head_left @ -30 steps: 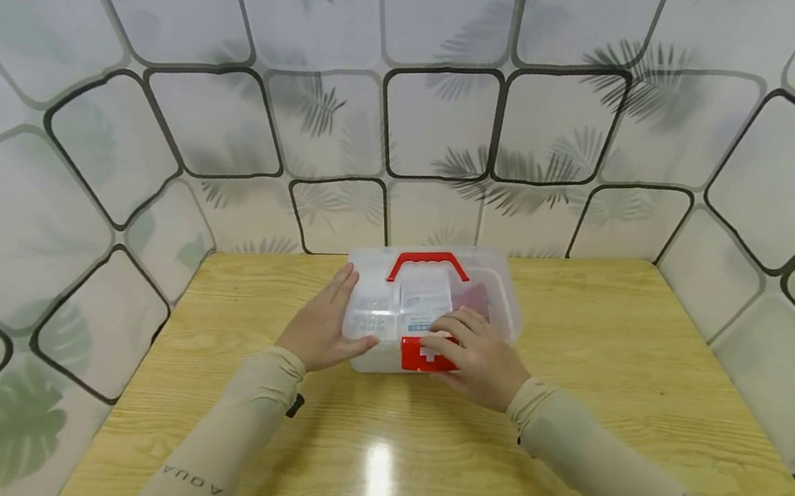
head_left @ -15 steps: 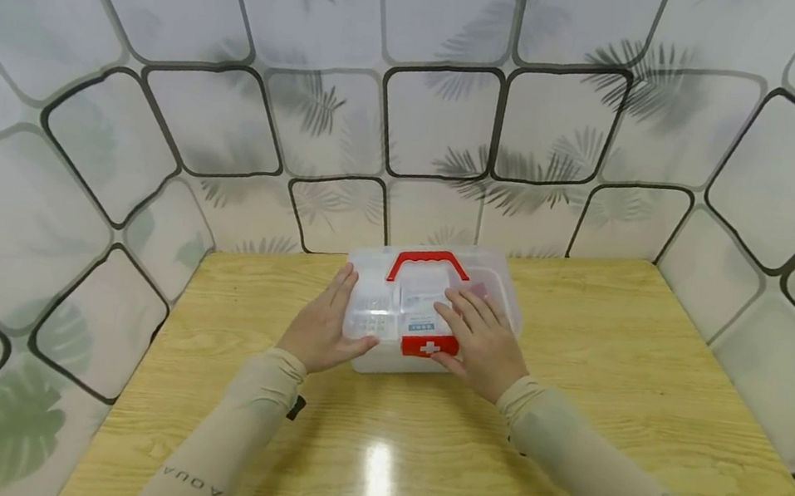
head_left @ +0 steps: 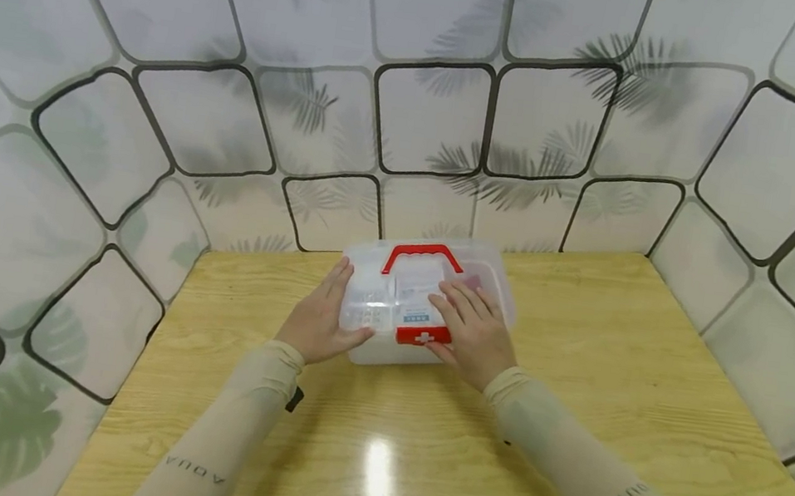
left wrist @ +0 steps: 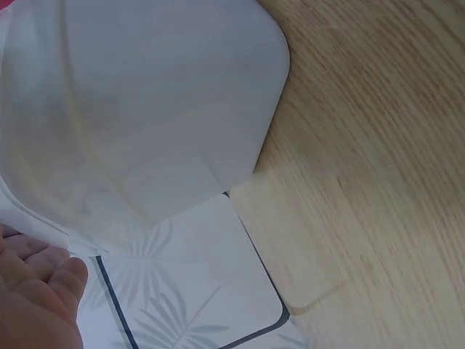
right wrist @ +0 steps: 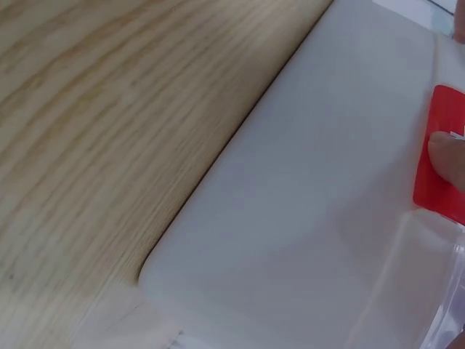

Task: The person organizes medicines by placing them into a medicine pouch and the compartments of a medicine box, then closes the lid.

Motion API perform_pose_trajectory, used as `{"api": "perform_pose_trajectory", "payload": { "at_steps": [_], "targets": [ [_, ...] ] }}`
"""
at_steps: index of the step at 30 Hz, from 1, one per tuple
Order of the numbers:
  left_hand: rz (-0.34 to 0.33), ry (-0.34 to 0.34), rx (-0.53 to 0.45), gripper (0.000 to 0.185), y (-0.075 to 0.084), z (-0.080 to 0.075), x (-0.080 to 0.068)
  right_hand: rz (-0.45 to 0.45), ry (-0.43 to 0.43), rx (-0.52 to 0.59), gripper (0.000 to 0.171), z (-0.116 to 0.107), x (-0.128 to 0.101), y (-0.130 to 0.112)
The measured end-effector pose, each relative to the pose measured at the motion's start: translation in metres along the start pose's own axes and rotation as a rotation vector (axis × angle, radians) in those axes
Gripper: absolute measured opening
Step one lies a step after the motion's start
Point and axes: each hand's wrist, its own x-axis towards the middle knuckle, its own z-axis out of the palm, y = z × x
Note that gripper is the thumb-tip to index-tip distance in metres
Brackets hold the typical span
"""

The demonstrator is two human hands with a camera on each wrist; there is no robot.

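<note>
Both hands lie relaxed and flat: left hand [head_left: 318, 323] against the clear box's [head_left: 494, 282] left side, right hand [head_left: 471, 333] on its lid, thumb seemingly touching the red latch [head_left: 419, 335].

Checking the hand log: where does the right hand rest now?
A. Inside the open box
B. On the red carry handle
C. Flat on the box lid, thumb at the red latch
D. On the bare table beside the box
C: the right hand lies with straight fingers on the lid of the clear box, thumb against the red latch.
</note>
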Motion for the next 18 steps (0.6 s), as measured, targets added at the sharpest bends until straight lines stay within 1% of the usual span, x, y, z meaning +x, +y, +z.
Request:
{"api": "perform_pose_trajectory", "payload": {
  "at_steps": [4, 10, 18],
  "targets": [
    [-0.024, -0.014, -0.023, 0.103, -0.003, 0.003, 0.008, 0.027, -0.018, 0.013, 0.077, 0.001, 0.006, 0.004],
    [-0.042, -0.034, -0.072, 0.103, -0.01, 0.006, 0.021, 0.064, -0.031, 0.04, 0.078, 0.008, 0.016, 0.012],
    [-0.119, -0.108, -0.086, 0.105, -0.015, 0.006, 0.037, 0.07, -0.028, 0.032, 0.077, 0.016, 0.028, 0.023]
  ]
}}
